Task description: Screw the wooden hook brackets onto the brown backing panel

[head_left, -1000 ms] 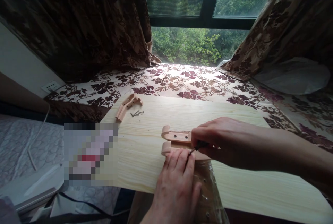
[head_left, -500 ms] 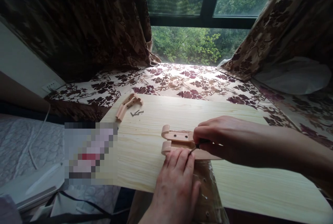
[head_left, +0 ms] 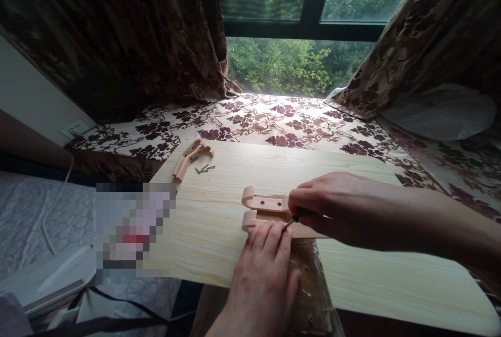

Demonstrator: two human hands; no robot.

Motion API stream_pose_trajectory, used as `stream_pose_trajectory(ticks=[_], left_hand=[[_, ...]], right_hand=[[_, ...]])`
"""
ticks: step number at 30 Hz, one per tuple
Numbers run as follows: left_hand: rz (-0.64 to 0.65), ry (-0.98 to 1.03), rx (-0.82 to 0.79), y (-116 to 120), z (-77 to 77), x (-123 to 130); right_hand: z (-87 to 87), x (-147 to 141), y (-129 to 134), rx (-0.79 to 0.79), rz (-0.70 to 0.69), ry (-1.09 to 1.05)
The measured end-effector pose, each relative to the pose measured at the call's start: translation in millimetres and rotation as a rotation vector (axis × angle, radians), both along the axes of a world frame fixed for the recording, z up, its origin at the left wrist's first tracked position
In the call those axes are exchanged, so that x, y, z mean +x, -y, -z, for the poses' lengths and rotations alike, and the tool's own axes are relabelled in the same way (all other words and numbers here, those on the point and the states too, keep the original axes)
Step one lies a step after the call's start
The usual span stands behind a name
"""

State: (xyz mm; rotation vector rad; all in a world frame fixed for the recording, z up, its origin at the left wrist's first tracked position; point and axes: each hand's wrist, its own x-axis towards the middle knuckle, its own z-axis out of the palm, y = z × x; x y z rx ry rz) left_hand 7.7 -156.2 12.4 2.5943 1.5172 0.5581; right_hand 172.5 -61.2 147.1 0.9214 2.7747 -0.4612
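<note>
In the head view, my right hand is closed around the dark handle of a screwdriver. Its metal shaft slants down and left, with the tip at the nearer curved wooden bracket, between my left fingers. My left hand lies over that bracket, fingers stretched out and thumb apart, pressing on it. Just beyond is a matching wooden bracket with two dark screw heads or holes showing. Both rest on a pale wooden board. The exact contact at the screwdriver tip is partly hidden by my fingers.
Another pair of curved wooden pieces lies at the board's far left, beside several loose screws. A block wrapped in clear film is under my left hand's side. Behind the board stretches a flowered window-seat cover.
The screwdriver has turned or tilted slightly in my right hand, its shaft showing more clearly. My left hand stays on the bracket; the whole view has shifted very slightly.
</note>
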Motion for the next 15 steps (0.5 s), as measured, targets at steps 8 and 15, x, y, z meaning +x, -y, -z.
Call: stream_pose_trajectory(ticks=[8, 15], left_hand=[[-0.009, 0.023, -0.006, -1.4, -2.5, 2.9], [-0.014, 0.039, 0.011, -0.7, -3.0, 2.6]], right_hand=[[-5.5, -1.6, 3.0, 0.03, -0.008, 0.004], [-1.3, -3.5, 0.5, 0.019, 0.014, 0.018]])
